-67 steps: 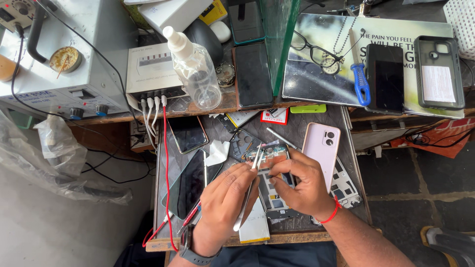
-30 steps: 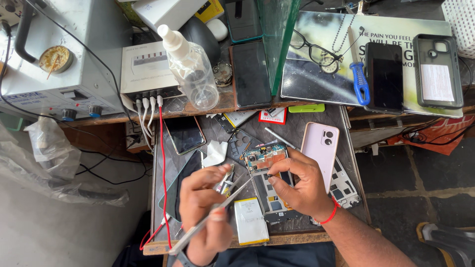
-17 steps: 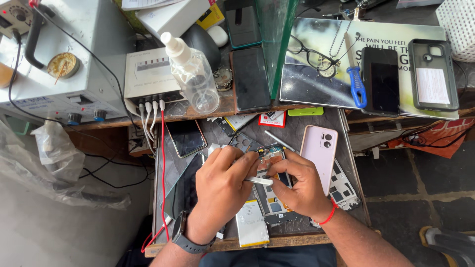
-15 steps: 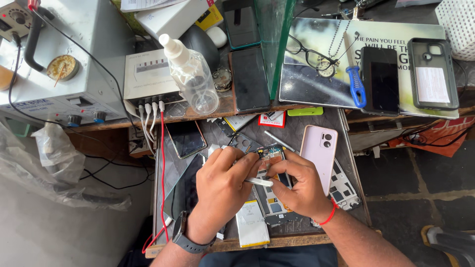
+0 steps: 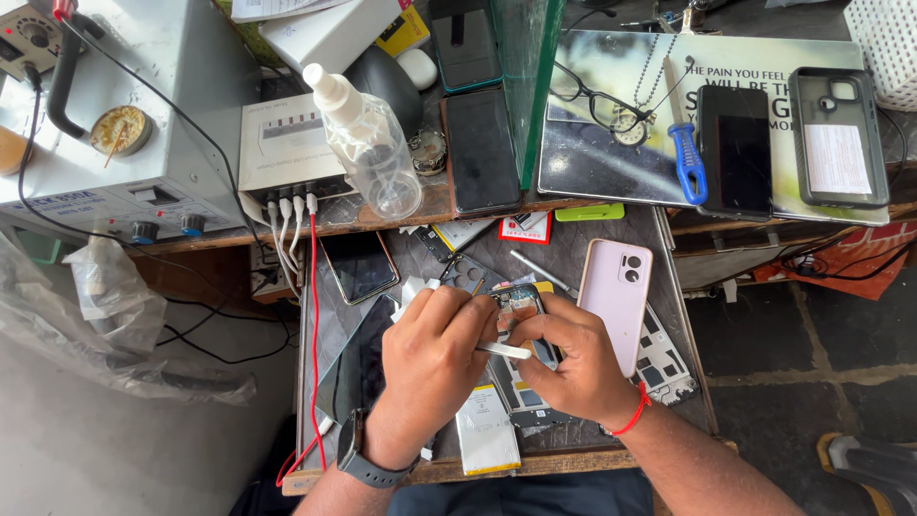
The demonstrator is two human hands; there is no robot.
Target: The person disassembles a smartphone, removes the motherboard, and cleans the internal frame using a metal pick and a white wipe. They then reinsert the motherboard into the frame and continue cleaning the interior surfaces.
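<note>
opened phone mid-tabletop | right hand grips its edges | left hand pinches white tool | light, stiff, exposed board looks fragile; hold by frame

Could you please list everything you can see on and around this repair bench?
opened phone: one, dark, under both hands
tweezers: one, silver, in left hand
pink phone back: one, right of hands
battery: one, silver, front edge
dark phones: several, shelf and bench
clear bottle: one, lying on shelf
white box: one, cables plugged in
red wire: one, hangs down left side
grey power unit: one, far left
glasses: one pair, black, on shelf
screwdriver: one, blue handle
left hand: watch on wrist, grip on tweezers
right hand: red thread on wrist, steadies opened phone
</note>
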